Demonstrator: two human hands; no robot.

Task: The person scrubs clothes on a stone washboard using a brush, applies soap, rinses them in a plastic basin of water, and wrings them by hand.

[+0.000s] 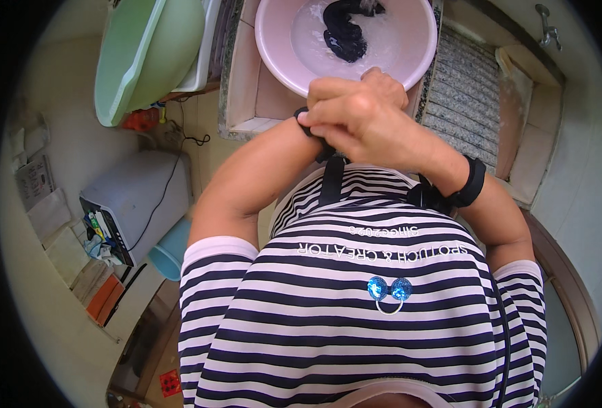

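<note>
My right hand [367, 120] crosses over my left wrist, with its fingertips gripping the black wristband [301, 120] there. Behind it, my left hand [386, 87] is partly hidden, its visible fingers bent near the front rim of a pink plastic basin [275, 56]. Whatever the left palm may hold is out of sight. Dark wet cloth [346, 38] lies twisted in cloudy water inside the basin. Water splashes onto the cloth at the frame's top edge. A second black band [473, 181] circles my right wrist.
Right of the basin is a ribbed stone washboard slab [461, 97], with a metal tap [550, 30] on the wall beyond. A green plastic tub [148, 61] leans at left. Below it stand a grey-white appliance [138, 194] with a cord and a blue bucket [171, 250].
</note>
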